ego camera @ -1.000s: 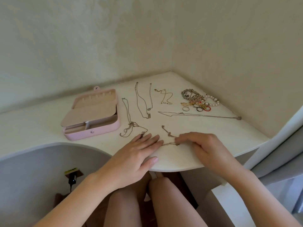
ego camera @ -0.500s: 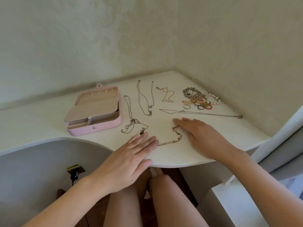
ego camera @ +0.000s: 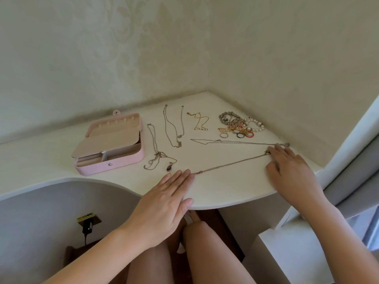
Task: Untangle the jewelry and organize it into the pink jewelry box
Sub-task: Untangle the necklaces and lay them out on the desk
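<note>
Surface: a white corner desk (ego camera: 225, 193) is set against pale patterned walls, and its rounded front edge is seen from above.
Pink jewelry box (ego camera: 114, 162): it is placed on the left part of the desk with the lid thrown back; a beige inner flap is raised over the compartments, and only the front ones are visible.
Stretched chain (ego camera: 231, 163): a thin chain is laid out in a nearly straight line across the front of the desk, outside the box, between the two hands.
Left hand (ego camera: 164, 203): it is laid flat on the desk edge with the fingers straight and pressed together; the fingertips are met by the chain's near end, though it cannot be told whether that end is pinned.
Right hand (ego camera: 291, 173): it is rested palm down near the right corner, fingers extended and loosely spread, with the fingertips placed on the chain's far end; nothing is pinched.
Long silver chain (ego camera: 240, 142): it is laid just behind the stretched chain, its right end beside the right fingertips.
Tangled necklace (ego camera: 158, 158): it is left knotted just right of the box, with a dark pendant (ego camera: 169, 167) near the left fingertips.
Other chains: a U-shaped chain (ego camera: 174, 128) and a short gold chain (ego camera: 200, 121) are laid further back.
Pile of bracelets and rings (ego camera: 238, 126): it is heaped near the back corner, well apart from the box.
</note>
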Tool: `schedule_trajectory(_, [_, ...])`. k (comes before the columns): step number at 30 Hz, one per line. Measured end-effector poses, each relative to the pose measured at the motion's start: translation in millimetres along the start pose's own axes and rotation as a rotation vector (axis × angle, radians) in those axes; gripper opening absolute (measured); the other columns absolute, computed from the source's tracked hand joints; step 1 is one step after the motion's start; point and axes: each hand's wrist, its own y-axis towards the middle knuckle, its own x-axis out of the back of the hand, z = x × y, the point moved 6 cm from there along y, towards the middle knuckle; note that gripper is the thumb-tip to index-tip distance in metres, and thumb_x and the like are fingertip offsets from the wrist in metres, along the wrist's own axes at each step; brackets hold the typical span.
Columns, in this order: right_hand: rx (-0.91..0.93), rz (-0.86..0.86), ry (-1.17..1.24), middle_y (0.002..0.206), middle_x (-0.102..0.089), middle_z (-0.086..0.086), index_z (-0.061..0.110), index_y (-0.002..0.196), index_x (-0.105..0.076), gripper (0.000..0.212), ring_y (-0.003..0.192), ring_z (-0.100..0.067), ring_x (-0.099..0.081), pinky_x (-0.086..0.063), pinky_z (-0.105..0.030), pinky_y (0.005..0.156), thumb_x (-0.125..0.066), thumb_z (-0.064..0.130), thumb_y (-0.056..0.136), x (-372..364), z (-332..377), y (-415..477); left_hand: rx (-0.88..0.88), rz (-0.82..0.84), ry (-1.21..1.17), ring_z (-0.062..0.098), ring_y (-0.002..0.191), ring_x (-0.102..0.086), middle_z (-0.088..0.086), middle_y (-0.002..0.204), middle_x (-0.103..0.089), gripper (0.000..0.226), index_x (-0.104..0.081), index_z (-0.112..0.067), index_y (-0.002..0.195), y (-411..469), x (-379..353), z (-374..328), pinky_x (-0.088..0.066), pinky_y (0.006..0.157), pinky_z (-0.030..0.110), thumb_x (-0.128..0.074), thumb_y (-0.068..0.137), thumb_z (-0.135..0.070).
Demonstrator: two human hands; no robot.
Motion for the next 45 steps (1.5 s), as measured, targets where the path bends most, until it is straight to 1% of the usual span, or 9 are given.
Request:
schedule_trajectory(5, [-0.056, -0.041, -0.074, 0.149, -0.031, -0.015, 0.011, 0.141, -0.036, 0.081, 0.137, -0.028, -0.026, -0.024, -0.039, 0.111, -0.002, 0.044, 0.075, -7.7, -10.2, 3.3, 0.089, 0.0, 0.127, 0.019, 0.129, -0.046, 0.007, 0.136, -0.053, 0.06, -0.051, -0.007, 0.133, 12.8, 5.7, -1.9, -0.016, 0.11, 0.031, -0.016, 0.101, -0.044])
schedule_trajectory(8, [-0.092, -0.064, -0.006, 0.151, -0.028, -0.017, 0.013, 0.144, -0.03, 0.071, 0.14, -0.03, -0.023, -0.021, -0.04, 0.115, -0.013, 0.043, 0.082, -6.1, -11.2, 0.4, 0.102, -0.002, 0.118, 0.019, 0.132, -0.043, 0.007, 0.138, -0.051, 0.061, -0.05, -0.007, 0.133, 19.9, 8.8, -2.0, -0.01, 0.113, 0.029, -0.02, 0.098, -0.047])
schedule_trajectory(14, [-0.171, -0.18, 0.135, 0.138, -0.045, -0.021, 0.0, 0.136, -0.035, 0.064, 0.128, -0.036, -0.04, -0.031, -0.044, 0.107, -0.026, 0.031, 0.081, 1.4, -11.2, -9.0, -0.041, 0.013, -0.127, -0.002, 0.141, 0.005, -0.01, 0.158, 0.001, 0.066, -0.002, -0.024, 0.15, 41.5, 9.0, -23.5, 0.013, 0.108, 0.011, -0.013, 0.093, -0.055])
schedule_trajectory(22, [-0.185, -0.156, 0.076, 0.144, -0.04, -0.019, 0.001, 0.137, -0.035, 0.055, 0.134, -0.032, -0.033, -0.023, -0.041, 0.112, -0.029, 0.026, 0.088, -1.2, -13.2, -10.4, 0.104, -0.109, -0.054, 0.015, 0.141, -0.025, 0.001, 0.153, -0.028, 0.081, -0.029, -0.015, 0.146, 34.4, 7.9, -17.1, 0.001, 0.11, 0.02, -0.002, 0.088, -0.064])
schedule_trajectory(28, [-0.178, -0.121, 0.072, 0.146, -0.036, -0.022, 0.0, 0.132, -0.042, 0.044, 0.137, -0.033, -0.028, -0.02, -0.043, 0.114, -0.037, 0.019, 0.092, -1.9, -10.7, -6.2, 0.112, -0.156, -0.154, 0.009, 0.143, -0.014, -0.002, 0.155, -0.022, 0.071, -0.029, -0.018, 0.145, 28.0, 16.5, -9.1, 0.002, 0.11, 0.018, -0.014, 0.09, -0.061])
schedule_trajectory(31, [-0.096, -0.146, 0.178, 0.147, -0.035, -0.015, 0.005, 0.132, -0.044, 0.043, 0.136, -0.03, -0.03, -0.023, -0.04, 0.114, -0.046, 0.013, 0.09, 5.1, 7.3, -7.5, 0.157, -0.246, -0.13, 0.01, 0.141, -0.018, -0.001, 0.15, -0.03, 0.059, -0.04, -0.015, 0.139, 22.7, 29.5, 17.1, -0.005, 0.115, 0.026, -0.026, 0.094, -0.051])
schedule_trajectory(35, [0.184, -0.081, 0.313, 0.141, -0.047, 0.002, 0.015, 0.128, -0.055, 0.035, 0.13, -0.016, -0.039, -0.021, -0.016, 0.103, -0.048, 0.015, 0.094, 4.1, 69.8, -12.6, 0.249, -0.368, -0.18, 0.016, 0.125, -0.047, 0.001, 0.124, -0.059, 0.049, -0.063, -0.009, 0.115, 10.9, 39.9, 61.5, -0.036, 0.105, 0.03, -0.033, 0.09, -0.038])
schedule_trajectory(39, [0.513, 0.046, 0.414, 0.136, -0.053, -0.002, 0.011, 0.128, -0.057, 0.036, 0.125, -0.018, -0.049, -0.031, -0.022, 0.107, -0.05, 0.013, 0.092, -10.1, 147.5, -19.1, 0.266, -0.405, -0.248, 0.004, 0.119, -0.045, 0.0, 0.122, -0.061, 0.03, -0.065, -0.01, 0.114, 4.1, 34.9, 75.3, -0.023, 0.101, 0.005, -0.048, 0.092, -0.02])
schedule_trajectory(45, [0.676, 0.141, 0.305, 0.154, -0.025, -0.004, 0.011, 0.145, -0.032, 0.054, 0.139, -0.017, -0.03, -0.024, -0.025, 0.111, -0.044, 0.031, 0.097, -44.7, 197.1, -22.6, 0.195, -0.37, -0.329, -0.006, 0.124, -0.037, -0.009, 0.134, -0.048, 0.047, -0.056, -0.012, 0.128, 6.8, 17.7, 69.9, -0.021, 0.105, 0.004, -0.035, 0.093, -0.037])
